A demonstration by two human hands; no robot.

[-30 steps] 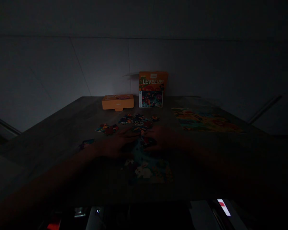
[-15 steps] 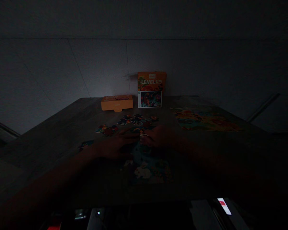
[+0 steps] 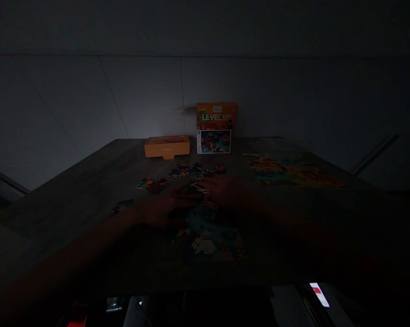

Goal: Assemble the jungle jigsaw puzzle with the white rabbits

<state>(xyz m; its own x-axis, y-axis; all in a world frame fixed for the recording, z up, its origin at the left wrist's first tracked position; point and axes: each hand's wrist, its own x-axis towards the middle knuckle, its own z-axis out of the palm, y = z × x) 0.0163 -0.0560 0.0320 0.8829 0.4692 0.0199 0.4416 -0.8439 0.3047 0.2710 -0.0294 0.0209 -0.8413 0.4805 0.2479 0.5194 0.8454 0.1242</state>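
Flat on the table [image 3: 72, 190], just nearer than the left hand [image 3: 157, 211] and right hand [image 3: 227, 193], whose grip is too dark to tell open or closed, the rabbit-printed puzzle section [image 3: 207, 243] should be light but weak at its seams, best held by opposite edges.

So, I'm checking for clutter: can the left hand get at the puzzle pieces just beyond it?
Probably yes: the left hand lies close to those puzzle pieces with nothing visible between them, though the picture is dark.
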